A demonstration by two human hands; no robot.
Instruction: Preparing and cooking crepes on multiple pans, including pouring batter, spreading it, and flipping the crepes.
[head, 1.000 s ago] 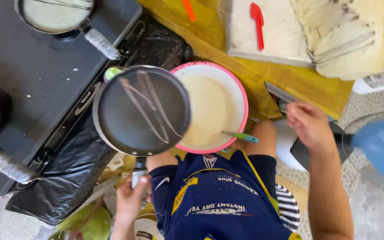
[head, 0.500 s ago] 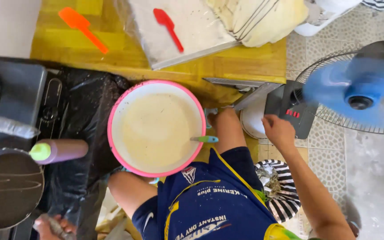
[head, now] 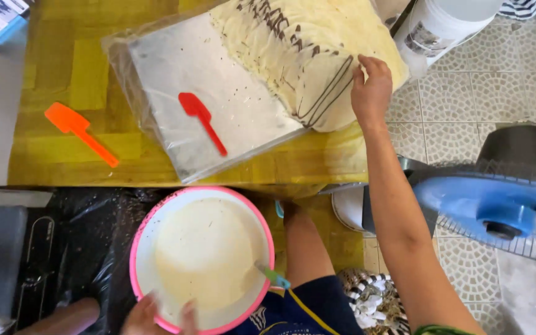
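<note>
My right hand point(head: 372, 90) reaches up to a stack of thin pale crepes with dark stripes point(head: 299, 56), fingertips touching its right edge. The stack lies on a plastic-wrapped flat tray point(head: 187, 68) on the yellow wooden table point(head: 75, 74). A red spatula point(head: 203, 121) rests on the tray. My left hand point(head: 159, 315) is at the bottom, fingers on the near rim of a pink-rimmed bowl point(head: 136, 248) full of pale batter. A teal-handled utensil point(head: 273, 277) leans in the bowl.
An orange spatula point(head: 80, 132) lies on the table at left. A blue fan point(head: 497, 211) stands on the tiled floor at right. A white bucket point(head: 448, 25) is at the top right. Black plastic sheeting point(head: 88, 248) covers the surface left of the bowl.
The view swung away from the stove and pan toward the table. My right hand rose from near the fan up to the crepe stack. My left hand left the pan and came to the bowl's rim.
</note>
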